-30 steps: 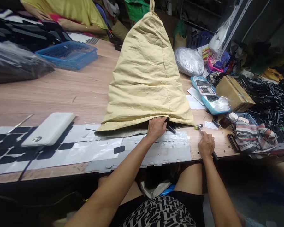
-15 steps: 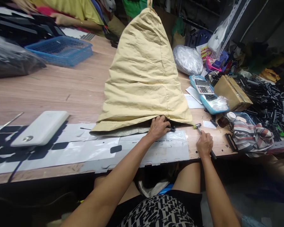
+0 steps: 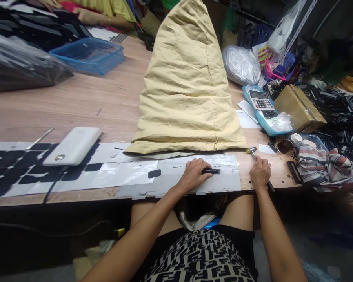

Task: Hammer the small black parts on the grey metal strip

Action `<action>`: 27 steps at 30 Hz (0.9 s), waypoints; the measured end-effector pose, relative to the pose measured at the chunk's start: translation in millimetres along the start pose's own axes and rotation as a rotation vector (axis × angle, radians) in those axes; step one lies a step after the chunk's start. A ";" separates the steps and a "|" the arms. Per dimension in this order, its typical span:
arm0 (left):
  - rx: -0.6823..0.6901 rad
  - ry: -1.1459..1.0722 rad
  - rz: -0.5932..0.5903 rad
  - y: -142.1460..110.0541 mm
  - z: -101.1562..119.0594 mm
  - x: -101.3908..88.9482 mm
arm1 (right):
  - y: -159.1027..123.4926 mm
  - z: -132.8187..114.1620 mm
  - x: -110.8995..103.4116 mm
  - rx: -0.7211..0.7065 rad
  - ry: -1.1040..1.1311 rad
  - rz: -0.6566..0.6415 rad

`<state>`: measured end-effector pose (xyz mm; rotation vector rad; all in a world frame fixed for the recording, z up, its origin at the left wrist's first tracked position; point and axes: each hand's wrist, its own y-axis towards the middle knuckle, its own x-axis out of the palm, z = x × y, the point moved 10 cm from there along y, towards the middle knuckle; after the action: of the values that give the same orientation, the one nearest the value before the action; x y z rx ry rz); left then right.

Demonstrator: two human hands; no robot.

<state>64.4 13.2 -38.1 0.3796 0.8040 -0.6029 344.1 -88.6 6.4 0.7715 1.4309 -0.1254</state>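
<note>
My left hand (image 3: 194,173) is closed on a small black part (image 3: 211,171), holding it down on the grey sheet (image 3: 179,184) near the table's front edge. My right hand (image 3: 259,173) grips the black handle of a small hammer (image 3: 254,154), whose metal head rests on the wood just ahead of the hand. A tall beige cloth sack (image 3: 188,86) stands right behind both hands, its lower hem lying flat on the table.
A white power bank (image 3: 72,146) lies on sheets of black pads at the left. A blue basket (image 3: 90,55) sits far left. A calculator (image 3: 261,100), a tan box (image 3: 300,107), a striped cloth (image 3: 322,164) and heaps of black parts crowd the right.
My left hand has come out from under the sack's hem with the black part and moved toward me onto the grey sheet. The right hand stays on the hammer.
</note>
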 end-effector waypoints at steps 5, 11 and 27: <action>0.000 -0.083 0.027 -7.4 -6.3 -1.8 | 5.0 4.7 0.2 0.046 0.062 -0.059; 0.001 -0.105 0.043 -2.5 -7.9 -3.5 | -17.2 -10.4 -22.8 0.142 0.507 -0.118; 0.000 -0.136 0.081 -1.5 -7.5 -5.6 | -100.8 -133.8 -58.0 -0.295 0.749 -0.270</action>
<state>56.3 18.0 -38.8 0.3657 0.6555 -0.5468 169.6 -113.2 26.2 0.3790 2.2019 0.1890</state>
